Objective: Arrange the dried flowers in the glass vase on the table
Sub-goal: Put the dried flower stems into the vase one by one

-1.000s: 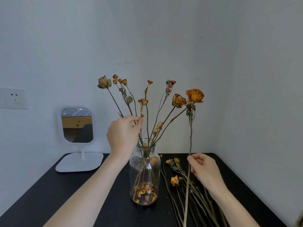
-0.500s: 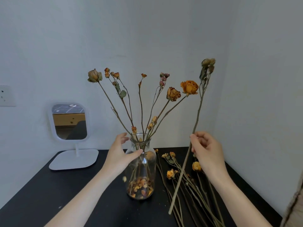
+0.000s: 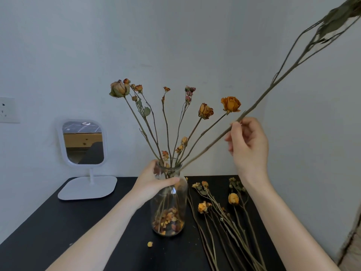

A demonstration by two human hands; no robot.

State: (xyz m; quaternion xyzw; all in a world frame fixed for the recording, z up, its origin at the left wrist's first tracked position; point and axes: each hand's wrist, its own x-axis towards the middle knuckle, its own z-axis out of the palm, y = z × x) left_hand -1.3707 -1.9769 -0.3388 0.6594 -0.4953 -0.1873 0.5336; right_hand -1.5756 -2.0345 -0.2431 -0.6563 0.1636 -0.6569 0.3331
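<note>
Your clear glass vase point(image 3: 169, 202) stands on the black table point(image 3: 58, 231), dried petals point(image 3: 168, 222) at its bottom, faded orange roses point(image 3: 230, 104) fanning up. Your left hand point(image 3: 154, 180) grips its neck, fingers curled round. Your right hand point(image 3: 248, 145) pinches a long stem point(image 3: 207, 149), slanting up-right, its lower end at the vase's mouth.

**Long stem tipped toward the vase**

Your right grip point(image 3: 248, 145) has lifted and swung the long stem point(image 3: 273, 85) over: its foot now meets the rim of the glass vase point(image 3: 170, 212), its head the frame's upper right. Your left grip point(image 3: 154, 180) has dropped from the stems to clasp the vase neck. A petal point(image 3: 150, 244) now lies on the counter point(image 3: 58, 231).
</note>
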